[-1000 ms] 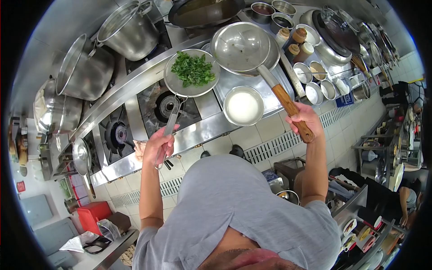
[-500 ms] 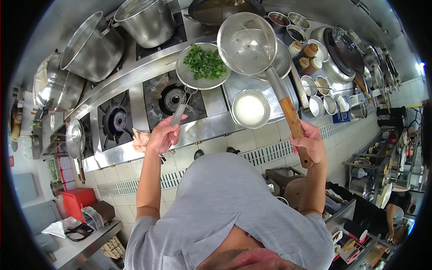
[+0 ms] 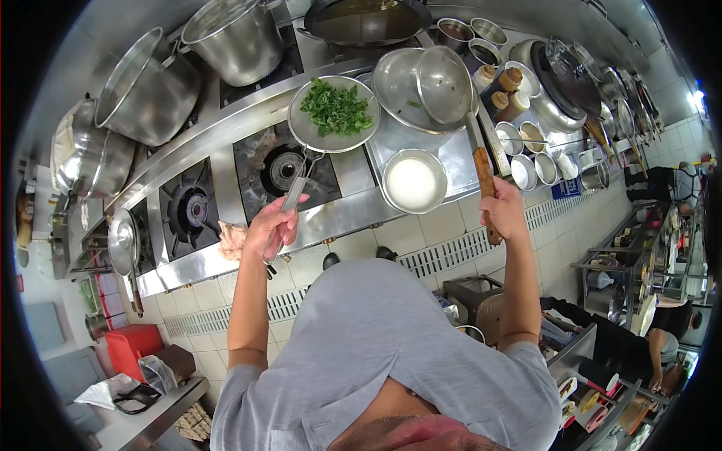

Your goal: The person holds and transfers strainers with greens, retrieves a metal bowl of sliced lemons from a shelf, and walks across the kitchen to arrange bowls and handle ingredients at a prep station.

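Observation:
My left hand [image 3: 272,227] is closed around the metal handle of a strainer [image 3: 303,134]. Chopped leafy greens [image 3: 335,109] lie heaped in the strainer's round basket, near the stove's edge. In my right hand [image 3: 502,209] is the wooden handle of a large metal ladle [image 3: 451,79]. The ladle's round head is tilted on its side over a wide metal bowl [image 3: 391,71], overlapping it in this view. A few green bits show in that bowl. Nearer to me, a metal bowl of white liquid [image 3: 414,181] stands on the steel counter between my hands.
Black gas burners [image 3: 287,171] sit at the left, one close below the strainer. Tall steel pots [image 3: 239,41] and a wok of brown liquid [image 3: 365,22] stand behind. Sauce bottles [image 3: 498,104] and small containers [image 3: 524,171] are at the right. Another person is far right.
The ladle has moved back and tipped from facing up onto its side over the wide bowl. My right hand has moved up with it. The strainer of greens stays nearly in place.

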`<state>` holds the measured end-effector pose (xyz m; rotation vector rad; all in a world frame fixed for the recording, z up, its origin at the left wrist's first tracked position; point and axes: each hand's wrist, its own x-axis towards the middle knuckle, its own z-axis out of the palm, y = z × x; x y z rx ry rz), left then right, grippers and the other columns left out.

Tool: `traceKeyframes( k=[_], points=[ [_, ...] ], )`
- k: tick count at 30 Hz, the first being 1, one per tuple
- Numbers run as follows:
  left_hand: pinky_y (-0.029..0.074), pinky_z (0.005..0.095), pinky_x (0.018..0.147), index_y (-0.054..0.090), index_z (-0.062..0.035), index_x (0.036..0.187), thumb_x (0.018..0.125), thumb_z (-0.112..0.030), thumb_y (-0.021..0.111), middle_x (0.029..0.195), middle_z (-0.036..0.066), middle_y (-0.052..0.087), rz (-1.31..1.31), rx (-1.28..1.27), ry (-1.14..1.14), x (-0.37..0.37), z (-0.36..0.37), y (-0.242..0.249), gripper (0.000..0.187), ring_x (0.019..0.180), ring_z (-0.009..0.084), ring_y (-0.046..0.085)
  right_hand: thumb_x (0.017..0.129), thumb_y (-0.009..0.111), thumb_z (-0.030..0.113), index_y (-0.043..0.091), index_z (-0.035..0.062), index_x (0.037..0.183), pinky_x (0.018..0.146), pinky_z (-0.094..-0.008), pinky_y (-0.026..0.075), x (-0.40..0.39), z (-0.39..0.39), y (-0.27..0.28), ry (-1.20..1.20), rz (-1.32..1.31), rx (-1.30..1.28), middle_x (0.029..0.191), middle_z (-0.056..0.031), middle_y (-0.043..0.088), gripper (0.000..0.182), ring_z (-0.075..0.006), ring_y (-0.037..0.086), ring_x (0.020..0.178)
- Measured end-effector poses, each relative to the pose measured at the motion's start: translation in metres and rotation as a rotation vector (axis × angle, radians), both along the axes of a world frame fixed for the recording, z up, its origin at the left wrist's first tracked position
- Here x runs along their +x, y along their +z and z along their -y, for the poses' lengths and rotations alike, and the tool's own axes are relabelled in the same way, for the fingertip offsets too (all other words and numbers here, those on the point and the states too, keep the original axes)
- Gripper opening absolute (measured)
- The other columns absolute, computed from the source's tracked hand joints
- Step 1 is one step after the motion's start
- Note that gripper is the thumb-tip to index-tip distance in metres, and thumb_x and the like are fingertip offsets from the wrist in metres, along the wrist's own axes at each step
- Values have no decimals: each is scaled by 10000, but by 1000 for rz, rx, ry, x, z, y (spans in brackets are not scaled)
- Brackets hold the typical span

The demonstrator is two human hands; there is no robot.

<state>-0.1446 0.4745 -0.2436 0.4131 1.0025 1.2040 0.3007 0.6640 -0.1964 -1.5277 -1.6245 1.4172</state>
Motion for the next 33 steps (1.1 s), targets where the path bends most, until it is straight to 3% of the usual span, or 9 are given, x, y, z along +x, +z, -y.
traceKeyframes(
  k=[3,9,18,21,33],
  points=[
    [367,253,444,506,37,1411,947,-135,638,692,2,543,10,1,-4,0,0,-1,512,466,107,479,758,633,-21,611,-23,893,471,-295,481,-4,-2,-4,2,-70,-63,667,-63,578,136,-157,565,479],
    [366,251,445,503,41,1412,947,-125,635,693,4,555,14,-14,0,0,-2,-3,512,466,105,484,746,681,13,636,-42,953,472,-287,461,-16,-11,1,-1,-370,-260,683,-79,600,219,-169,573,479],
    [354,248,436,500,45,1413,950,-122,641,707,11,549,13,-1,15,0,-3,1,512,459,104,482,759,678,59,625,-74,1108,404,-233,433,-4,-14,6,-3,-449,-311,727,-89,632,377,-120,556,454],
    [352,246,434,499,47,1414,954,-115,636,713,15,548,23,9,21,-1,-4,2,507,457,104,483,756,691,31,651,-66,1027,465,-265,453,5,-10,8,45,-499,-313,739,-97,639,291,-151,577,503],
    [369,245,431,485,60,1425,946,-86,618,717,29,549,58,15,33,-5,-4,5,518,459,106,488,745,671,41,597,-76,1182,457,-240,456,20,12,9,-29,-561,-258,771,-121,626,458,-151,545,470]
  ],
)
